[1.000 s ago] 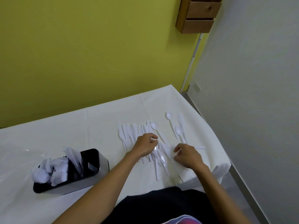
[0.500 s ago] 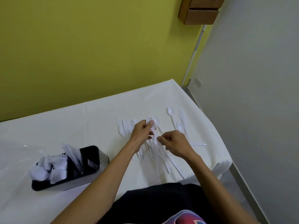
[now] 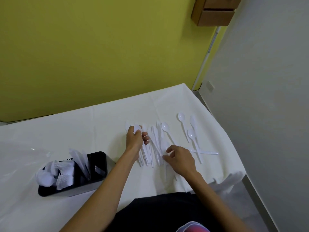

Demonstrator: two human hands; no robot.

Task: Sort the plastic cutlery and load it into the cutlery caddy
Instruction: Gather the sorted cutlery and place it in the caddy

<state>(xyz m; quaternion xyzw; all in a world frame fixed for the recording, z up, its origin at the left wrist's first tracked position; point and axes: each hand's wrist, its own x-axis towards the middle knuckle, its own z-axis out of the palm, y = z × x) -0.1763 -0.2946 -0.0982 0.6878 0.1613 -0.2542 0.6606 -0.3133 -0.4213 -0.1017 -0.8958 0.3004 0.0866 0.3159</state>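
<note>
Several white plastic spoons and knives (image 3: 157, 139) lie in a loose row on the white table (image 3: 103, 124). My left hand (image 3: 136, 140) grips a white spoon (image 3: 137, 128), whose bowl sticks up above the fingers. My right hand (image 3: 179, 158) hovers low over the near end of the pile with fingers loosely curled and nothing held. A few more spoons (image 3: 191, 133) lie apart to the right. The black cutlery caddy (image 3: 98, 166) stands at the left, its left compartments holding white forks and spoons (image 3: 55, 173) and knives (image 3: 78, 158).
The table's right edge (image 3: 234, 148) drops to a grey floor beside a grey wall. A yellow wall runs behind the table. A wooden drawer unit (image 3: 215, 12) hangs at the top right. A clear plastic sheet (image 3: 25, 151) lies at the far left.
My left hand shifted left along the row with the spoon in it. My right hand drew back from the left hand toward the near end of the pile.
</note>
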